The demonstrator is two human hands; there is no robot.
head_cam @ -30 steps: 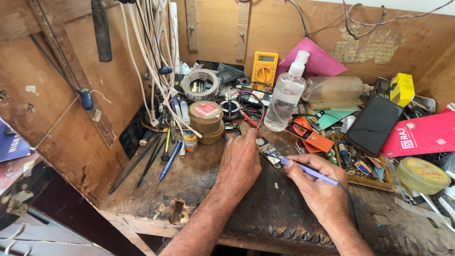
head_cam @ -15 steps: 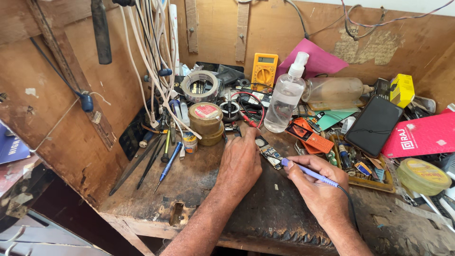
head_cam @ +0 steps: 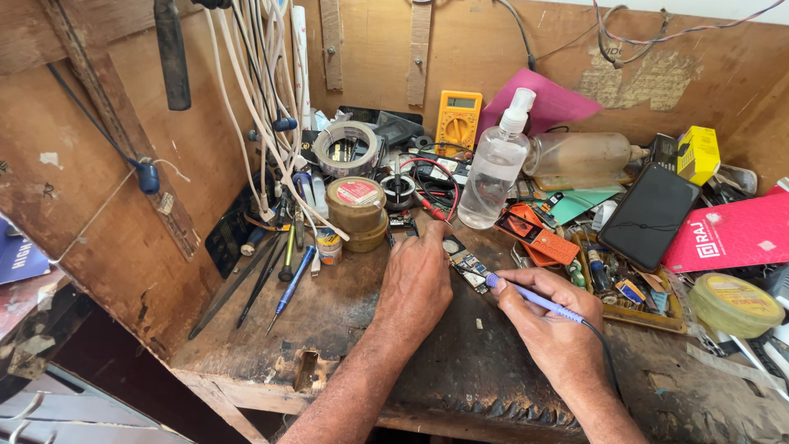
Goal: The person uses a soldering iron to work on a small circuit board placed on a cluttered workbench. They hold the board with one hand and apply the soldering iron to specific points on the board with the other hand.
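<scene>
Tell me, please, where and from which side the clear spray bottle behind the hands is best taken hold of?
Probably around the middle of the spray bottle, coming from the front left. It stands upright, its body is wide and round, and its nozzle top is narrow. A glass bottle lies close behind on its right; the orange phone crowds its base.

left hand (head_cam: 417, 279): palm down, fingers curled forward, pressed flat | right hand (head_cam: 549, 325): closed in pen grip, thumb and forefinger pinched, knuckles up | both forearms bare, angled in from bottom edge | hands close, not touching
</scene>
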